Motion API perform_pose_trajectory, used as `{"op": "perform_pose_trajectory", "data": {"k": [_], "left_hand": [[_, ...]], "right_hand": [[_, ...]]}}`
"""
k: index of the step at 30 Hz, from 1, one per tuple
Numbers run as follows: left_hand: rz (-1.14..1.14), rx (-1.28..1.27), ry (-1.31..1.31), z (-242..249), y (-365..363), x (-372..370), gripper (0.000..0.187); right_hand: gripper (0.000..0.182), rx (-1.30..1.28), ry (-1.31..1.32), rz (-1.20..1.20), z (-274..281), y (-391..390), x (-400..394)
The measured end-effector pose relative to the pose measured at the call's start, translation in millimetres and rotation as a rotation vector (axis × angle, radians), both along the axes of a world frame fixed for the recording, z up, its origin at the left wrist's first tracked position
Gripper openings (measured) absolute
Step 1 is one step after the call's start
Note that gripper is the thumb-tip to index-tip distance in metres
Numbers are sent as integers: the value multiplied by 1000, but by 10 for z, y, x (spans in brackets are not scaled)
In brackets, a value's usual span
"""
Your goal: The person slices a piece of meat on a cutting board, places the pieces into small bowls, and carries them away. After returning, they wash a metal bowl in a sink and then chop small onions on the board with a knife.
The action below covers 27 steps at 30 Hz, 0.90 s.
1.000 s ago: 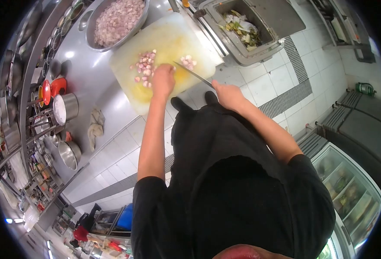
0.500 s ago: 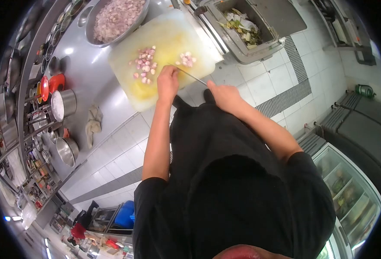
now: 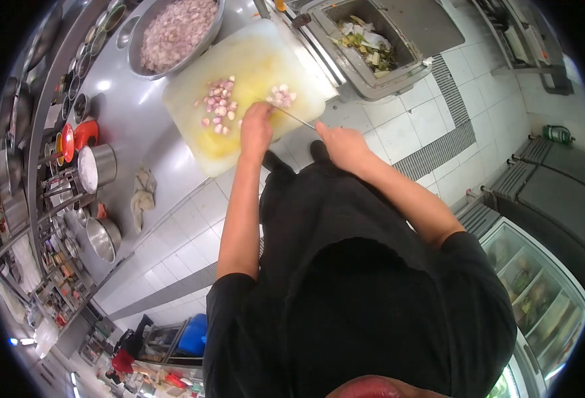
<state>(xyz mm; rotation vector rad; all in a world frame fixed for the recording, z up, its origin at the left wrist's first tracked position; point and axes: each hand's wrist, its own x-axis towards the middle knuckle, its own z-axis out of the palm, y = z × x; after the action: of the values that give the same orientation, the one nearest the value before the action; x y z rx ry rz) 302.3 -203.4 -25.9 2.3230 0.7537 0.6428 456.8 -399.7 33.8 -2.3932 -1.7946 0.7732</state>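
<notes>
My right hand (image 3: 341, 144) is wrapped round the handle of a knife (image 3: 297, 118), whose thin blade points left across the near edge of a white, yellow-stained cutting board (image 3: 239, 60). At the knife's tip end, my left hand (image 3: 257, 126) bends over the board with its fingers drawn together; whatever is under them is hidden. Left of that hand lies a loose group of small pink whole shallots (image 3: 219, 105). A smaller cluster of paler shallots (image 3: 281, 96) sits just beyond the blade, to the right.
A large metal bowl (image 3: 135, 58) full of chopped shallots stands at the board's far left corner. Right of the board is an open grey bin (image 3: 402, 71) with vegetable scraps. A crumpled cloth (image 3: 144, 196) and metal pots (image 3: 105, 164) are on the steel counter. Another person (image 3: 124, 359) is far off.
The whole view has shifted slightly. Both hands keep nearly the same places on the board and knife, and the shallot groups look much the same.
</notes>
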Motion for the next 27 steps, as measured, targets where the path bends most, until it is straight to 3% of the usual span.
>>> {"op": "perform_pose_trajectory", "data": {"k": [8, 11, 23, 27], "left_hand": [[11, -23, 28, 1, -42, -31, 9], [50, -35, 37, 22, -6, 13, 7], [73, 4, -39, -4, -61, 26, 7], [93, -5, -9, -65, -70, -32, 7]], "right_hand": [[32, 48, -5, 8, -251, -9, -6], [36, 56, -111, 41, -151, 53, -30], [36, 22, 20, 26, -243, 105, 18], [36, -5, 2, 37, -32, 105, -43]]}}
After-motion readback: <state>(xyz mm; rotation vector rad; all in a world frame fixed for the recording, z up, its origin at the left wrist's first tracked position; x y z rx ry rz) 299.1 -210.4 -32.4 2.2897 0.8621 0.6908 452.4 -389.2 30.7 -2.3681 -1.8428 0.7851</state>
